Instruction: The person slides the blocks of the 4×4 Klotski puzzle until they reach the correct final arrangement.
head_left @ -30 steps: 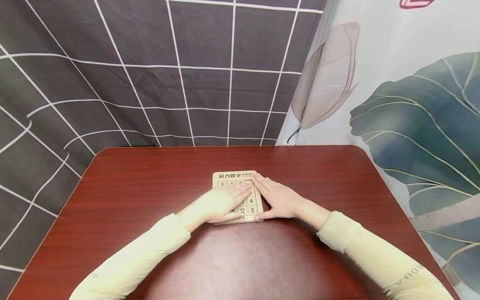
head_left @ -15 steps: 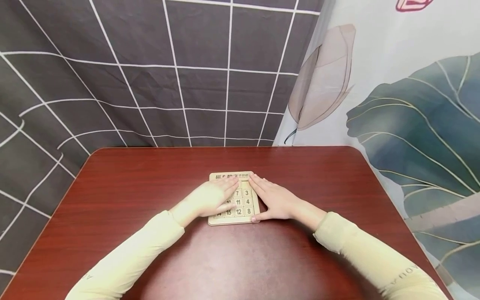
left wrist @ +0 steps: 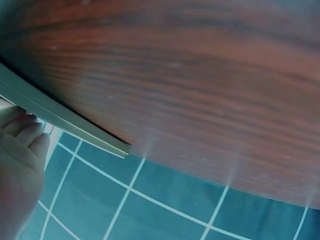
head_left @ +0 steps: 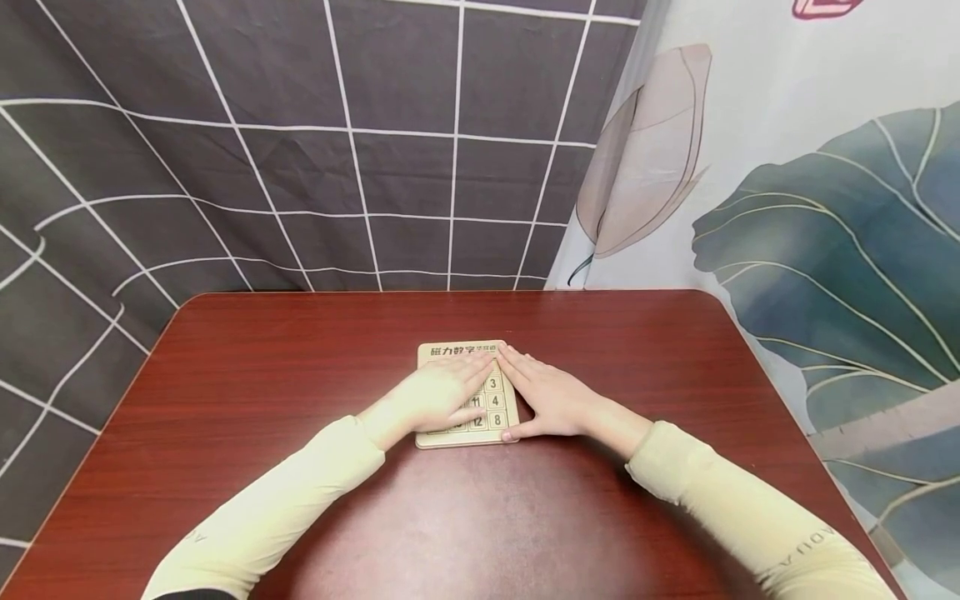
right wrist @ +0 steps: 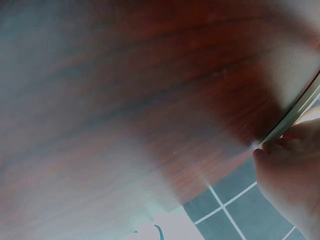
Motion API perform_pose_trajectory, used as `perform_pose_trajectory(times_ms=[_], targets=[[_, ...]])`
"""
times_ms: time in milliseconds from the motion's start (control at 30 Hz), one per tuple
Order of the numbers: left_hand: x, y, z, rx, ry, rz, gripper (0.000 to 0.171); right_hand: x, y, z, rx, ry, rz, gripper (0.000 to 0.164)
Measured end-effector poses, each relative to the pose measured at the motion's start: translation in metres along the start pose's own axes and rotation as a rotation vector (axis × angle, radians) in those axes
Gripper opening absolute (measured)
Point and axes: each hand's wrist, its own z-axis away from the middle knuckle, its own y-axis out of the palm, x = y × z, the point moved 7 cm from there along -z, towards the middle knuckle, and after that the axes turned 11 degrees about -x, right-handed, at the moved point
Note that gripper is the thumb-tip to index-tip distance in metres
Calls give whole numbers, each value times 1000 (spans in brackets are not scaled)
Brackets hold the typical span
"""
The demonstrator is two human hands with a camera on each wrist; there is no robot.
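Observation:
A pale wooden number slide puzzle (head_left: 463, 442) lies flat on the table, with dark characters along its top border. Tiles 3, 4, 8, 11 and 12 show on its right side; the left columns are largely covered. My left hand (head_left: 438, 393) lies across the tiles, fingers stretched toward the upper right corner. Against the right edge rests my right hand (head_left: 561, 402), its straight fingertips at the top corner and thumb at the bottom one. Both wrist views catch the puzzle side-on, with the left hand (left wrist: 22, 160) over its face and the right hand (right wrist: 292, 172) at its edge.
The reddish-brown wooden table (head_left: 300, 342) extends around the puzzle on every side. Behind it hangs a dark grey curtain (head_left: 405, 175) with a white grid. A pale curtain (head_left: 757, 100) with leaf prints hangs at the right.
The left hand slid left and up over the tiles, then back right to the upper right corner. The right hand keeps its place along the puzzle's edge. The view shifts slightly.

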Motion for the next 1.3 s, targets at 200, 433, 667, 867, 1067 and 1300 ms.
perform_pose_trajectory(times_ms=[200,433,667,867,1067,1300], targets=[[2,3,0,14,9,-5,76,0,0,0,0,2,4,118],[13,-5,18,-6,-3,-4,75,1,-2,0,1,8,0,118],[18,-8,34,-51,-11,3,71,2,-3,0,4,3,7,119],[12,-11,30,-69,1,4,70,1,-2,0,5,5,6,118],[5,-10,21,-55,18,1,72,1,-2,1,6,5,8,117],[2,-6,15,-46,23,-1,73,1,-2,1,7,6,4,117]])
